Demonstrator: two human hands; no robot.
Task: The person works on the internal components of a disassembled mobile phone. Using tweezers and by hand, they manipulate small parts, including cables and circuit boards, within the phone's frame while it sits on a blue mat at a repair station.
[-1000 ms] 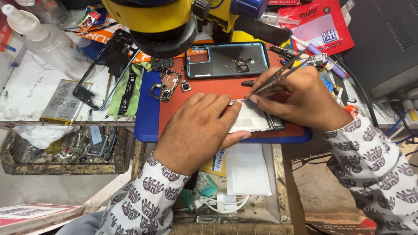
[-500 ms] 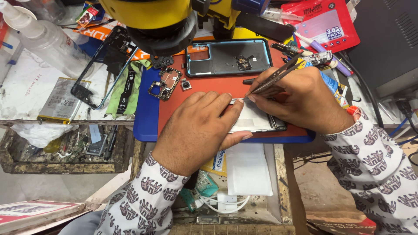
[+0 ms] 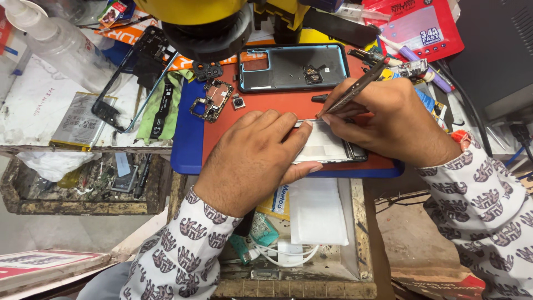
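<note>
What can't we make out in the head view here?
- Phone frame: its left part lies under the left hand.
- Tweezers: the tips meet the frame beside the right hand; what they touch is too small to tell.
- Microscope: cut off by the top edge.
- Tray of parts: contents too small and cluttered.

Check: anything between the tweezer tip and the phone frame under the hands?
Nothing visible. The right hand holds the tweezers with the tip at the phone frame top edge; the left hand presses on the frame's left part, beside the tip.
</note>
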